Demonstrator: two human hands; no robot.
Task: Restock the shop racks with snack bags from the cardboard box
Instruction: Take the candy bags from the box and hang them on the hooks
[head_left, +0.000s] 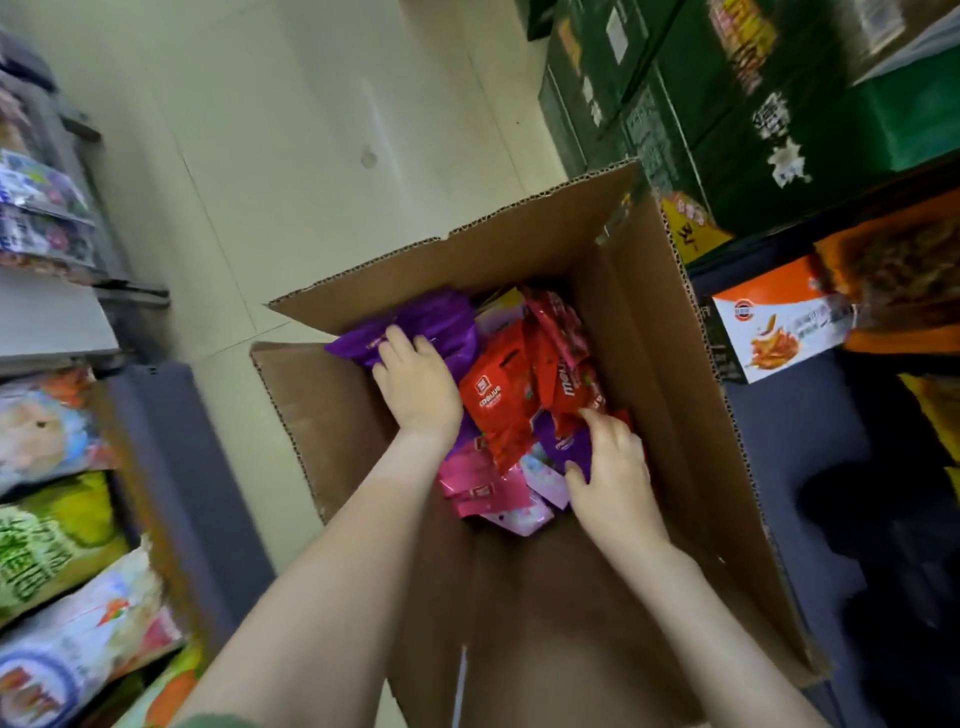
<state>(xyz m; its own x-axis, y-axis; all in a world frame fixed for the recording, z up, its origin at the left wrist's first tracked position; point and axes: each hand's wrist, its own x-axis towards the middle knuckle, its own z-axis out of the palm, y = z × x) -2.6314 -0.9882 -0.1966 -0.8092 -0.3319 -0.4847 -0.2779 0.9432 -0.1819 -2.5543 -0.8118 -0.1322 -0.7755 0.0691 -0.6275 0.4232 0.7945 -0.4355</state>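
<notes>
Snack bags (519, 405) lie heaped at the far end of the cardboard box (649, 364), which stands open on the pale floor (285, 130) with its flaps spread outward. The near half of the box shows bare brown bottom. In the heap we see purple, red and pink packs mixed together, some flat and some tilted against each other.

Both our arms reach down into the box. Our left hand (415, 384) rests on top of a large purple bag (436, 317) at the far left of the heap, with the fingers bent over its upper side. The frame is blurred there, so we cannot tell whether the fingers close round the bag or only lie on it. Our right hand (618, 478) sits at the right side of the heap with its fingers loosely spread and holding nothing. Its index fingertip touches a red bag (571, 389), and its thumb lies against a small purple bag (563, 444). Pink bags (483, 488) lie between our two wrists.

To our left stands a dark grey rack (156, 441) filled with colourful packets (52, 545). To our right, green cartons (727, 130) are stacked beside the box, and an orange-and-white carton (774, 322) sits just below them.
</notes>
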